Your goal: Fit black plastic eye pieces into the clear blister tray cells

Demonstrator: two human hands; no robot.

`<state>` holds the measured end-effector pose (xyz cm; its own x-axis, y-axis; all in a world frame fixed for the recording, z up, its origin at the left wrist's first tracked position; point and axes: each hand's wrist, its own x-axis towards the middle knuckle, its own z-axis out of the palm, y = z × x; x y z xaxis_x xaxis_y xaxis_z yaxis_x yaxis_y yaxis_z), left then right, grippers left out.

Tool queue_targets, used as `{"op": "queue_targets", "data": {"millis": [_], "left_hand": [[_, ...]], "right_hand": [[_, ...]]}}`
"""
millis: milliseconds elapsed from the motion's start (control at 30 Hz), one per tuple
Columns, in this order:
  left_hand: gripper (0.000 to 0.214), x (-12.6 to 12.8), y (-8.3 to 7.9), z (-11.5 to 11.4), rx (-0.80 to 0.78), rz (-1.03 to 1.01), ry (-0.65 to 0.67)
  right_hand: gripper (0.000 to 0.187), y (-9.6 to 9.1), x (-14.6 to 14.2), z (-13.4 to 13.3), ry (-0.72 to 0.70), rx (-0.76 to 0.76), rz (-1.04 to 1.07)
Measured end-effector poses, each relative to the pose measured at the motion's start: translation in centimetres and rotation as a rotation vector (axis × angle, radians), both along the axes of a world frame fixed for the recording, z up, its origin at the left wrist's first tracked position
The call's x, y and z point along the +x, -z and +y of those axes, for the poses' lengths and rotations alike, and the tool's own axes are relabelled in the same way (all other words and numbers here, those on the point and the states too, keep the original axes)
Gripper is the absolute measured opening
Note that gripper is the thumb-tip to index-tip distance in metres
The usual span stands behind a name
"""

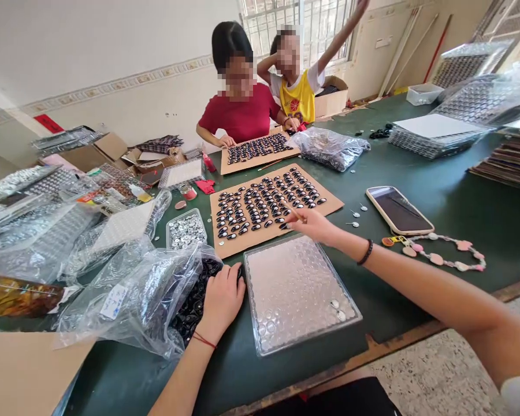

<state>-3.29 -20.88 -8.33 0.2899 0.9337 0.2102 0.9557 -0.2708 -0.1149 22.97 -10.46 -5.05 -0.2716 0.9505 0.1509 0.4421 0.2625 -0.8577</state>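
Observation:
My left hand [222, 300] rests palm down, fingers curled, on a heap of small black pieces spilling from a clear plastic bag [134, 294]. My right hand [314, 224] reaches over a brown cardboard sheet [329, 199] covered with rows of black oval pieces, and pinches a thin stick between its fingers. Between my hands lies a clear dimpled plastic tray [294, 292] with two or three small round pieces in its near right corner.
A phone [399, 210] and a pink beaded strap [437, 257] lie to the right. A small tray of silver discs [186, 229] sits left of the cardboard. Two people sit across the green table [459, 173] at a second cardboard sheet [260, 151]. Stacked trays and bags crowd both sides.

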Motion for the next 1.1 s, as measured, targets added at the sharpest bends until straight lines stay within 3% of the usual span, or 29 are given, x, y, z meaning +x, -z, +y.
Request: {"op": "queue_targets", "data": {"millis": [100, 300, 467, 667, 767, 900, 1000, 1100], "left_hand": [[0.029, -0.3, -0.1, -0.2, -0.052, -0.034, 0.002], [0.019, -1.3, 0.0, -0.6, -0.200, -0.193, 0.029], [0.023, -1.7, 0.3, -0.7, -0.205, -0.309, 0.040], [0.022, -2.0, -0.2, -1.5, -0.126, -0.701, -0.049], [0.017, -2.0, -1.1, -1.9, -0.080, -1.068, -0.243], [0.024, -1.8, -2.4, -1.4, -0.317, -1.765, -0.525], [0.027, -1.7, -2.8, -0.7, -0.547, -2.133, -0.572], [0.023, -1.8, -2.6, -0.1, -0.612, -2.300, -0.559]], "right_hand": [[0.015, -0.3, 1.0, 5.9, 0.095, 0.119, -0.222], [0.019, -0.6, 1.1, 18.3, 0.281, 0.253, -0.379], [0.024, 1.1, -0.3, 25.2, 0.283, 0.298, -0.565], [0.023, 3.1, -1.4, 27.7, 0.266, 0.221, -0.632], [0.021, 3.7, -1.6, 28.1, 0.279, 0.196, -0.671], [0.020, 4.0, -2.0, 28.3, 0.279, 0.182, -0.697], [0.022, 3.7, -2.5, 28.0, 0.289, 0.176, -0.680], [0.024, 2.1, -3.0, 26.4, 0.312, 0.234, -0.641]]}}
